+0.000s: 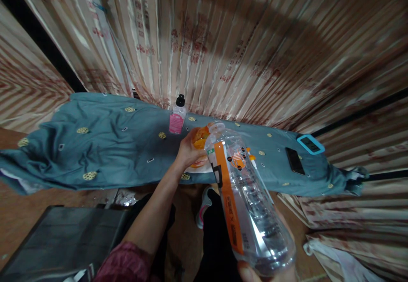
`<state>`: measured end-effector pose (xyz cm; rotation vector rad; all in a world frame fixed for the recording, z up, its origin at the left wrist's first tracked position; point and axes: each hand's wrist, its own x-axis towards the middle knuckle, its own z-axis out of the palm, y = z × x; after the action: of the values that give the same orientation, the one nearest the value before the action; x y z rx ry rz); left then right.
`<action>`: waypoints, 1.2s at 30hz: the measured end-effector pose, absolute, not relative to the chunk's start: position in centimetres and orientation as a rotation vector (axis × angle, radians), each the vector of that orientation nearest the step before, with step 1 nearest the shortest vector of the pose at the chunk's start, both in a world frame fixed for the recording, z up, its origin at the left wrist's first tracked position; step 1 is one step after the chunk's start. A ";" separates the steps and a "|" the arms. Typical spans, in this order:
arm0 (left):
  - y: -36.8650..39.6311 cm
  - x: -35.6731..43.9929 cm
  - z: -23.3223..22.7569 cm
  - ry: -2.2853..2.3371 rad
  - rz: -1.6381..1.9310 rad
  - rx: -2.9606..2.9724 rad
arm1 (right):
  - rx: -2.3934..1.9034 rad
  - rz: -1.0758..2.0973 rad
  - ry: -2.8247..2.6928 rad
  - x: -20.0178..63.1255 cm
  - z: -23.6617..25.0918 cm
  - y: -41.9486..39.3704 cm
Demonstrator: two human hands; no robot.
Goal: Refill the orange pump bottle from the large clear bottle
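Note:
My right hand [255, 271] grips the base of a large clear plastic bottle [245, 197] with an orange label, tilted so its open mouth points at an orange container [200, 139]. My left hand [188, 150] holds that orange container on the teal cloth-covered board [95, 150]. The bottle's neck touches or nearly touches the container's top. Part of the container is hidden behind my left hand and the bottle.
A small bottle with a pink label and black cap [177, 116] stands at the board's far edge. A black phone [295, 161] and a blue-framed device [310, 144] lie at the right end. Patterned curtains hang behind. A dark box [63, 235] sits at lower left.

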<state>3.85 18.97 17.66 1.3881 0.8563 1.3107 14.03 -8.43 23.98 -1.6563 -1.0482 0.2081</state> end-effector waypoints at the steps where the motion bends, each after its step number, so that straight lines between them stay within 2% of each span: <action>1: 19.0 3.8 17.7 0.857 1.311 1.384 | -1.675 0.194 -1.050 14.0 24.2 -8.5; 22: 19.6 3.4 17.4 0.837 1.266 1.330 | -1.694 0.164 -1.010 14.2 23.5 -8.5; 36: 19.2 4.1 16.8 0.939 1.321 1.449 | -1.603 0.269 -0.894 12.2 24.7 -7.6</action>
<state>4.07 19.21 16.81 1.4492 0.9392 1.3207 12.16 -7.62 24.68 -1.6025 -0.8943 0.2687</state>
